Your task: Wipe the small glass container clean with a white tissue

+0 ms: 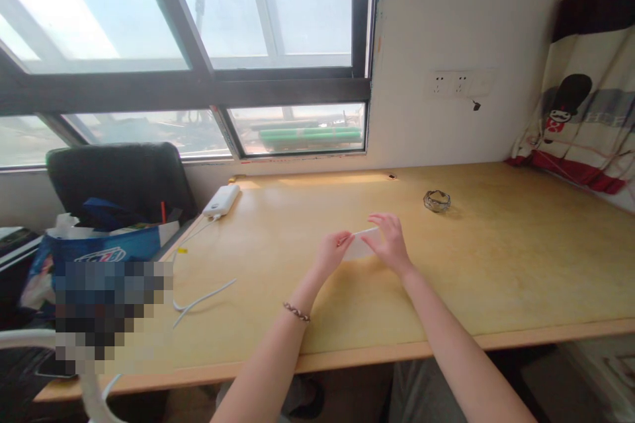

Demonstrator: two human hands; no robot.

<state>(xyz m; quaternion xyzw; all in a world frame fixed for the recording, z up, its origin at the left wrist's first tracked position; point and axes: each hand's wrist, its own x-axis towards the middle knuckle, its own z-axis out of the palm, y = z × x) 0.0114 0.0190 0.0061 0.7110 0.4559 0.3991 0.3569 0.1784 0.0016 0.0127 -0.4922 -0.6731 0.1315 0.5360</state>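
Note:
Above the middle of the wooden table, a small white piece of paper [358, 248] is held up between my two hands. My left hand [331, 252] pinches its left end between thumb and fingers. At the right end is my right hand [393, 246], its thumb lying on the near face of the paper. The index finger of that hand is lifted over the top edge, and its other fingers curl behind, partly hidden. A braided bracelet [296, 312] circles my left wrist.
On the table [520, 264], a metal ring-like object [437, 201] lies to the right. A white power strip [221, 200] and a loose white cable [203, 297] are at the left. Beside the table, a blue bag [112, 248] sits by a black chair [122, 178].

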